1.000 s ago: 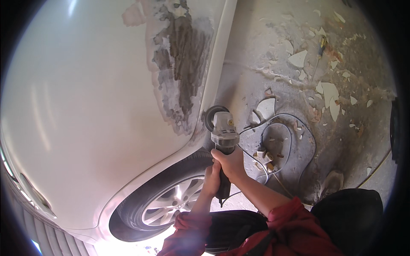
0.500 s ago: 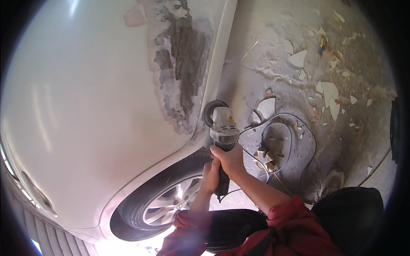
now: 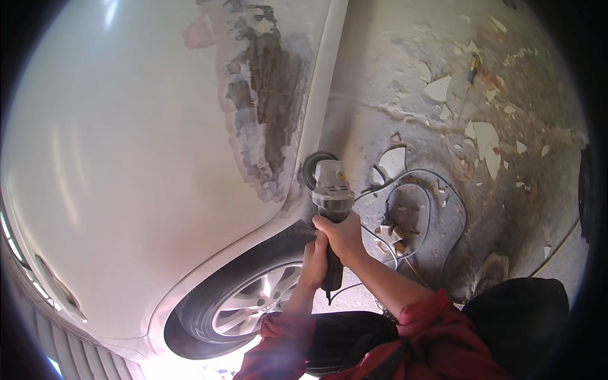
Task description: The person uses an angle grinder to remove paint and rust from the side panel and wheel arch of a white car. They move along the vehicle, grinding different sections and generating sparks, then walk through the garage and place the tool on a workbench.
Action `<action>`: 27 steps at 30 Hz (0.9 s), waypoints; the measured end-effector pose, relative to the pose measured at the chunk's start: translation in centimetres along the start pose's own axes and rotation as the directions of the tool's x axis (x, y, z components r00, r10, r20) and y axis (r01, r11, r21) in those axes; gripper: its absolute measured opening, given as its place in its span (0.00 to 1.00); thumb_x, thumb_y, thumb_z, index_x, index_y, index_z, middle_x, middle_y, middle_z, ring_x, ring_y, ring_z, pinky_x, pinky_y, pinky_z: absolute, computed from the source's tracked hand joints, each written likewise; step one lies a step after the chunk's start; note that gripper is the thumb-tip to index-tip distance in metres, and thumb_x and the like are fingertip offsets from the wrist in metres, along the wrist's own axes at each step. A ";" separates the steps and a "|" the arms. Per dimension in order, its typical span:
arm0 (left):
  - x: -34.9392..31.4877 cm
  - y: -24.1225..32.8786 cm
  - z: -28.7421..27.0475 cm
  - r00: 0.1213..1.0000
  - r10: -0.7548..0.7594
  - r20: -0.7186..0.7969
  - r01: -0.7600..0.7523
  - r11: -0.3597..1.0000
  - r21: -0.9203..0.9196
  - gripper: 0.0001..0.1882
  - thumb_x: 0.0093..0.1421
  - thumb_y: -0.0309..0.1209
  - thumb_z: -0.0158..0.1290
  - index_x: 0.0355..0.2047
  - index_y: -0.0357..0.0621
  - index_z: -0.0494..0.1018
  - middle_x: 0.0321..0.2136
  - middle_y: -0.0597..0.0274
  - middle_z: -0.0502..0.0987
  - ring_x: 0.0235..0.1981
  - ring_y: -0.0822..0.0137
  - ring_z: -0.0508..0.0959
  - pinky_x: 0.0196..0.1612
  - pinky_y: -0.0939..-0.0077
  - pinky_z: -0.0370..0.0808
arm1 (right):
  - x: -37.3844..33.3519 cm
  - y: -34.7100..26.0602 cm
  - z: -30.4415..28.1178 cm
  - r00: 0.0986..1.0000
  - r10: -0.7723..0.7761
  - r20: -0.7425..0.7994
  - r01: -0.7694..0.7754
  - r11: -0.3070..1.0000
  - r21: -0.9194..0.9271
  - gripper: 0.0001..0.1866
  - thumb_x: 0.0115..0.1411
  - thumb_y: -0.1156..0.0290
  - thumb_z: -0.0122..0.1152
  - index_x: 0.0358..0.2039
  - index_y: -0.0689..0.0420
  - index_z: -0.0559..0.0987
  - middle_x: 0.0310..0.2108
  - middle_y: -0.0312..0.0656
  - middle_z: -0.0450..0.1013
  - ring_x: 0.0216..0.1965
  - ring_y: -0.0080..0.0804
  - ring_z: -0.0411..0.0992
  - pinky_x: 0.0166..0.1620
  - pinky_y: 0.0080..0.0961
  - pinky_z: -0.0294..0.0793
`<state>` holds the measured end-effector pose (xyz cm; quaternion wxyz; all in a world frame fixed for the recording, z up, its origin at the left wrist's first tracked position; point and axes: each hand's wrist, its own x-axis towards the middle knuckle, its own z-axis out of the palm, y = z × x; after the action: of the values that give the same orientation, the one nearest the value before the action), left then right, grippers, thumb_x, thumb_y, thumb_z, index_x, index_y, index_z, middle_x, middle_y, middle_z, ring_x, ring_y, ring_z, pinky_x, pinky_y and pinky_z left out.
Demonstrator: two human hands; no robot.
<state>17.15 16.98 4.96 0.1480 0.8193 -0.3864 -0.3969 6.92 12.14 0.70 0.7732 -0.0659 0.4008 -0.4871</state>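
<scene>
An angle grinder [image 3: 333, 190] with a grey head and dark body is gripped by both hands. My right hand [image 3: 342, 237] wraps round its body just behind the head. Closed against the grinder's left side is my left hand [image 3: 313, 261], its fingers partly hidden. The dark disc [image 3: 315, 167] stands at the lower edge of a white car panel [image 3: 133, 145], near the wheel arch; I cannot tell whether it touches. Above it the panel has a long sanded patch [image 3: 269, 95] of bare grey and brown with ragged edges.
The car's wheel [image 3: 259, 297] is left of my hands. A grey cable [image 3: 465, 215] loops over the concrete floor around a power strip with plugs [image 3: 391, 235]. Broken white flakes [image 3: 486, 142] and a yellow-handled screwdriver [image 3: 473, 66] lie further right.
The sparks seen earlier to the right of the panel no longer show. The view has shifted slightly; my hands and the grinder keep almost the same place by the panel edge.
</scene>
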 end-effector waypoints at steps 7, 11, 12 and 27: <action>-0.1 1.1 0.4 0.998 -0.063 0.029 0.064 0.998 -0.013 0.43 0.67 0.64 0.39 0.40 0.27 0.77 0.34 0.55 0.80 0.38 0.68 0.75 0.44 0.70 0.71 | 0.5 0.3 0.1 1.000 -0.001 -0.016 0.001 0.998 0.057 0.10 0.51 0.71 0.69 0.29 0.63 0.78 0.22 0.38 0.75 0.22 0.25 0.73 0.27 0.25 0.72; 0.0 1.3 0.4 0.998 -0.054 0.017 0.054 0.998 -0.036 0.42 0.68 0.63 0.39 0.40 0.26 0.77 0.34 0.56 0.79 0.38 0.69 0.75 0.44 0.71 0.71 | 0.7 0.3 0.0 1.000 0.015 -0.025 -0.014 0.999 0.043 0.11 0.49 0.70 0.69 0.30 0.64 0.79 0.23 0.40 0.76 0.23 0.26 0.74 0.29 0.26 0.73; 0.1 1.3 0.4 0.998 -0.046 0.030 0.047 0.998 -0.035 0.42 0.68 0.63 0.39 0.41 0.26 0.77 0.34 0.55 0.79 0.38 0.69 0.75 0.44 0.71 0.71 | 0.7 0.2 0.0 1.000 -0.002 -0.009 0.003 0.999 0.035 0.13 0.48 0.69 0.69 0.31 0.65 0.80 0.25 0.41 0.77 0.25 0.27 0.75 0.31 0.28 0.73; -0.6 0.5 0.4 0.992 -0.100 0.075 0.105 0.992 -0.064 0.42 0.68 0.63 0.38 0.42 0.27 0.76 0.34 0.55 0.80 0.39 0.69 0.76 0.44 0.70 0.71 | 0.1 0.9 0.0 0.999 0.021 -0.034 -0.020 0.999 0.033 0.10 0.50 0.71 0.69 0.28 0.63 0.78 0.22 0.37 0.75 0.21 0.25 0.73 0.27 0.25 0.72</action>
<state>16.41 17.12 5.31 0.1413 0.8178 -0.3354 -0.4459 7.57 12.59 0.18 0.7721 -0.0407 0.4069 -0.4865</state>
